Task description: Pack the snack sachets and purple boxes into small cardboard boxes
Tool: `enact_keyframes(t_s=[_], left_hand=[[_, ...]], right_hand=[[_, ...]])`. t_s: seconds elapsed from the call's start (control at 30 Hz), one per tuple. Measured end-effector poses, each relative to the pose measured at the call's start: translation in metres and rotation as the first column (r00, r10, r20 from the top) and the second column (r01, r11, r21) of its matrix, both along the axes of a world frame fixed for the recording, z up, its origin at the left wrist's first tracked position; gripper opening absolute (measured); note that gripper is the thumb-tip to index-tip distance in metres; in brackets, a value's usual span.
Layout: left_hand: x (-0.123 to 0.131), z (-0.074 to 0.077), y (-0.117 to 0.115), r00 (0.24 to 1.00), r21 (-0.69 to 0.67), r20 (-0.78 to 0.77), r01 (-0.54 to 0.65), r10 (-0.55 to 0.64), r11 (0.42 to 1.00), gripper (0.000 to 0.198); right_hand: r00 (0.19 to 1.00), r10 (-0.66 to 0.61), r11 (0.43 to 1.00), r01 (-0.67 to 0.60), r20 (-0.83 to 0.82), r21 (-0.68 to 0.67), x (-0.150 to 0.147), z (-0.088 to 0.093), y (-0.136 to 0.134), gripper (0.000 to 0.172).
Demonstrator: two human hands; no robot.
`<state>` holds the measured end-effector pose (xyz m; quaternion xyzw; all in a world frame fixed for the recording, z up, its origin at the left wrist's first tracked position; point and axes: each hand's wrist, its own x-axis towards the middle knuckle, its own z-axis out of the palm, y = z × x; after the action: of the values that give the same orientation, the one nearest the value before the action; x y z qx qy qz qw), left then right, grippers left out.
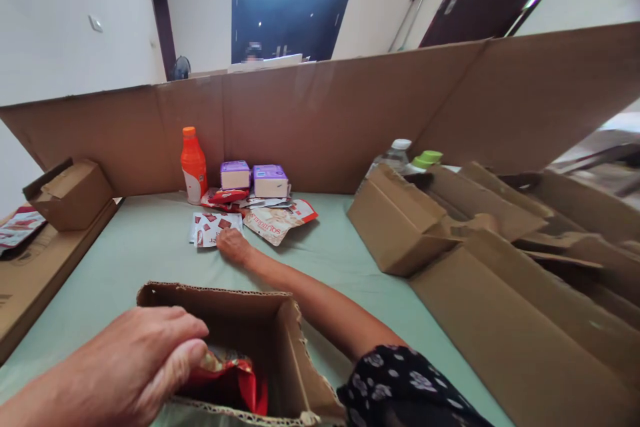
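An open cardboard box [280, 333] stands near me on the green table [150, 247]. My left hand [135, 363] curls over its near left rim, fingers bent on a red snack packet [235, 380] that lies inside. My right hand [233, 245] is stretched far forward, fingers closed on a white and red sachet [210, 227] among several flat packets. Beyond the sachets lie a larger snack pouch [277, 220], two purple and white small boxes [253, 179] and an orange bottle [193, 167].
A tall cardboard wall [350, 113] runs across the back. Closed and flattened cartons [400, 220] pile up at right, with two bottles [407, 155] behind them. A small carton [73, 195] and flat cardboard lie at left. A person sits far behind the wall.
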<state>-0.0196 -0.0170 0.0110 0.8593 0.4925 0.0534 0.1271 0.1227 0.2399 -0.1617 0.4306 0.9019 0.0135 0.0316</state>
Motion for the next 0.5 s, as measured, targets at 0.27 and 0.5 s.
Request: enact_keyframes(t_s=[0.27, 0.5], left_hand=[[0.019, -0.004, 0.033, 0.921, -0.241, -0.387, -0.054, -0.044, 0.969, 0.007], [0.029, -0.009, 0.032, 0.874, -0.370, -0.455, -0.014, -0.168, 0.929, 0.014]], right_hand=[[0.980, -0.168, 0.986, 0.166, -0.104, -0.028, 0.033, 0.057, -0.024, 0.032], [0.990, -0.135, 0.979, 0.127, -0.038, -0.159, 0.081, 0.095, -0.067, 0.034]])
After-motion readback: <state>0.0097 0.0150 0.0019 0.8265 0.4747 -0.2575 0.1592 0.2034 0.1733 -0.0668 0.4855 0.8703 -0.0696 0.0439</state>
